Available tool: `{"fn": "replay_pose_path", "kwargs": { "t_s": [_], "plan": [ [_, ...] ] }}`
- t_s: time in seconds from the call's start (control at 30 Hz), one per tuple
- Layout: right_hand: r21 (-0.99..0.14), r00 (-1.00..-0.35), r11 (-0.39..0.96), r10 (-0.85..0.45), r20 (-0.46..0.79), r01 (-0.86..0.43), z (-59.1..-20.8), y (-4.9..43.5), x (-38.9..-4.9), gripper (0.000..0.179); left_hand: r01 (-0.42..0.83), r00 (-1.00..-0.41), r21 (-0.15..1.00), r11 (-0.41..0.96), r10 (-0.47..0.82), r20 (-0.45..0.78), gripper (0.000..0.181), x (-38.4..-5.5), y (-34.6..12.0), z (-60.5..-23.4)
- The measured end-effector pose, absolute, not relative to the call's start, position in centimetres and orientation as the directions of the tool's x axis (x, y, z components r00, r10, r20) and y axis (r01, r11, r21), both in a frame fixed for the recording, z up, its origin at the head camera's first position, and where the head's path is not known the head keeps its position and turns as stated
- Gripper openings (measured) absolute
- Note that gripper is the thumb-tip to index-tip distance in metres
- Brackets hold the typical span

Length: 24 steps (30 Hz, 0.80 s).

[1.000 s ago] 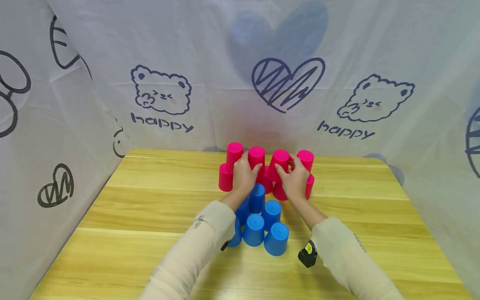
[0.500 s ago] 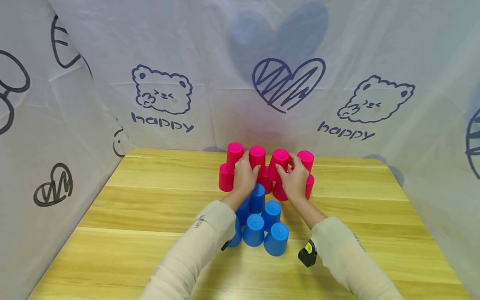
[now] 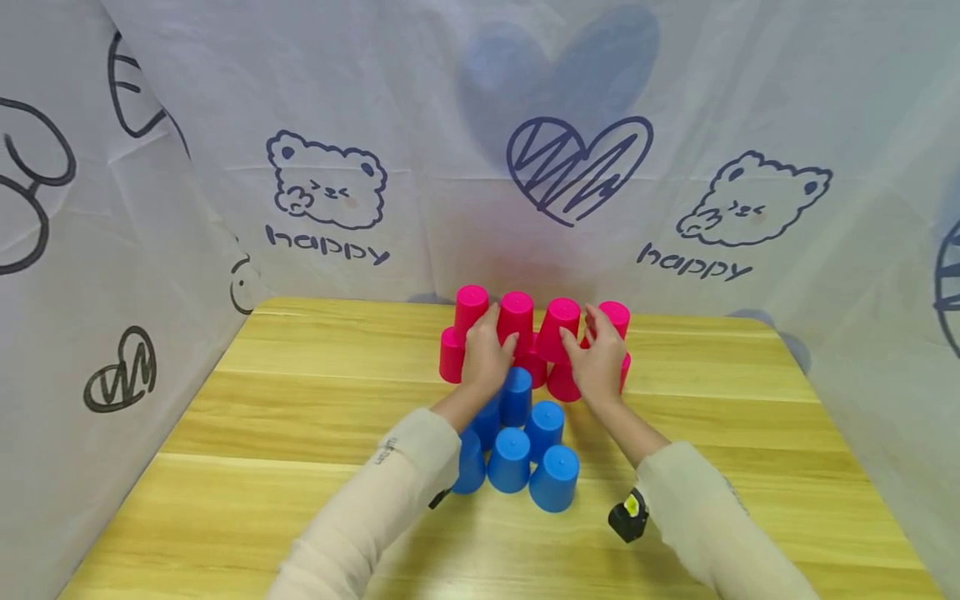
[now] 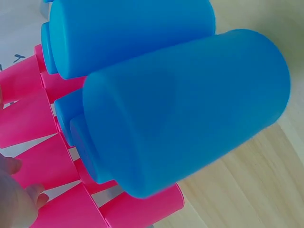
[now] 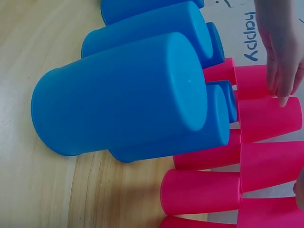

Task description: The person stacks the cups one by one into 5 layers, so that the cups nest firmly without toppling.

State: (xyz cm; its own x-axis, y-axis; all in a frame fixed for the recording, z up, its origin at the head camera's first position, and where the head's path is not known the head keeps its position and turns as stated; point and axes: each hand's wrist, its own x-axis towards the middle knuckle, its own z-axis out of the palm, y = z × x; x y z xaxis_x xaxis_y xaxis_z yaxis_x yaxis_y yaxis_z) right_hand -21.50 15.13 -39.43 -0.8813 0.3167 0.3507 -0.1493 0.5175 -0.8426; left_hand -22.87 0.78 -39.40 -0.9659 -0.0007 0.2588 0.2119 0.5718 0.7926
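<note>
A two-tier stack of pink plastic cups (image 3: 527,332) stands toward the back of the wood-grain table (image 3: 300,408), every cup base-up, with four along its upper tier and a lower tier partly covered by the hands. At the left half of the stack, the person's left hand (image 3: 484,360) reaches in between the leftmost upper pink cup (image 3: 472,305) and the second upper pink cup (image 3: 516,313); its fingers look loosely extended rather than wrapped round anything, with the thumb in front of the second cup, and how firmly they press cannot be told. At the right half of the stack, the right hand (image 3: 599,365) is spread, thumb at the side of the third upper pink cup (image 3: 559,327) and fingers raised near the rightmost upper pink cup (image 3: 616,313), gripping neither. Six blue plastic cups (image 3: 508,460), also base-up, are grouped in front of the stack in a triangle, three in the row farthest from it, then two, then one nearest it. Cream sleeves (image 3: 397,479) come in from in front of the stack. Behind the stack hangs a white cloth (image 3: 457,217) drawn with hearts, bears and the word "happy".
</note>
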Motion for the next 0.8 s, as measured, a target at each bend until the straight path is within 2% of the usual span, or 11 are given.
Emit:
{"fn": "replay_pose_path", "kwargs": {
  "t_s": [0.2, 0.43, 0.57, 0.8],
  "plan": [
    [-0.823, -0.840, 0.505, 0.303, 0.450, -0.258, -39.3, 15.7, -20.9, 0.048, 0.283, -0.949, 0.800, 0.529, 0.032, 0.314, 0.046, -22.4, 0.2, -39.6],
    [-0.774, -0.792, 0.507, 0.255, 0.555, -0.379, -39.1, 16.3, -20.1, 0.042, 0.342, -0.929, 0.807, 0.482, 0.042, 0.368, 0.047, -21.7, -0.5, -39.4],
    [-0.777, -0.809, 0.496, 0.220, 0.545, -0.388, -39.1, 16.5, -19.6, 0.041, 0.393, -0.914, 0.809, 0.436, 0.088, 0.397, 0.045, -21.2, -1.1, -39.4],
    [-0.807, -0.891, 0.487, 0.117, 0.439, -0.334, -39.6, 17.4, -18.7, 0.046, 0.409, -0.911, 0.809, 0.423, 0.237, 0.336, 0.048, -20.5, -2.8, -40.1]
  ]
}}
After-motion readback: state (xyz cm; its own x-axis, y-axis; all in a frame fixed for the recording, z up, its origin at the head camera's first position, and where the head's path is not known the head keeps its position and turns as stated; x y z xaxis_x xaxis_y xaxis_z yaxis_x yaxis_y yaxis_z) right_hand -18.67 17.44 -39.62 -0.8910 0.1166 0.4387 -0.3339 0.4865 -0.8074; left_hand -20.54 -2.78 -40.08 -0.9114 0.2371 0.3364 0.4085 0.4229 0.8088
